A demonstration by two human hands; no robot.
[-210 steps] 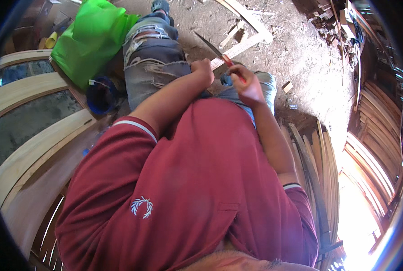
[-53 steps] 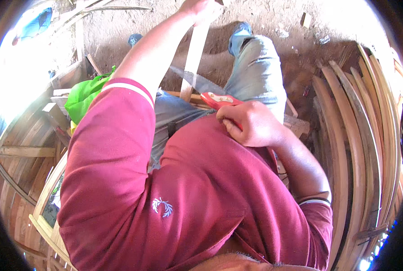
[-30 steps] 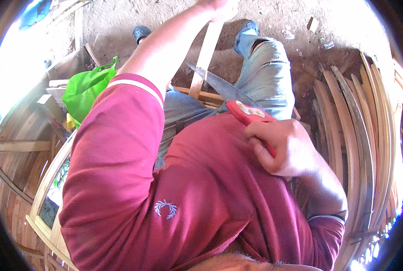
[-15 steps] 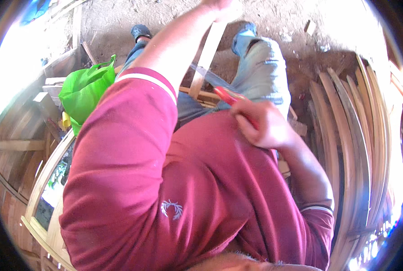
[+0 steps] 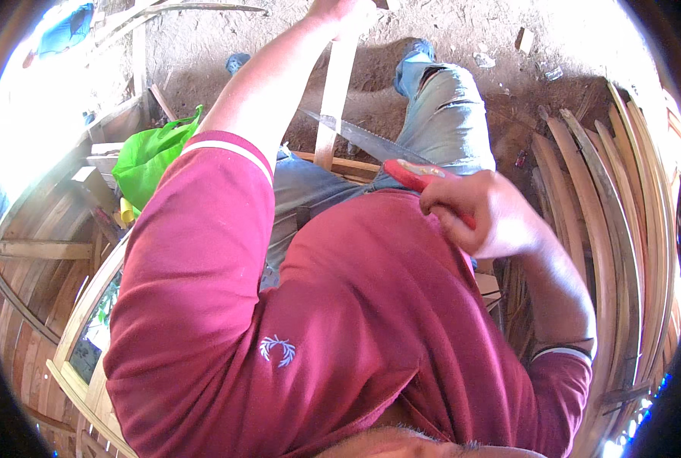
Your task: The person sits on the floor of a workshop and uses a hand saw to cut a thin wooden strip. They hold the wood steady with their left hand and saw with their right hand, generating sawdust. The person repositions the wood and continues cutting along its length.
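My right hand is wrapped round the red handle of a hand saw, in front of my belly. Its thin metal blade points away to the left and crosses a pale wooden strip near the strip's lower end. At the top edge of the picture, my left hand is closed on the far end of that strip, partly washed out by glare. The strip slants down between my legs, where its near end meets a wooden piece.
Long curved boards stand stacked at the right. To the left are a green bag and a wooden frame. A small wood block lies on the dirt floor among scraps.
The saw and my right hand have drawn back to the right, showing more of the blade. My left hand and the strip's upper end sit slightly further left in the picture.
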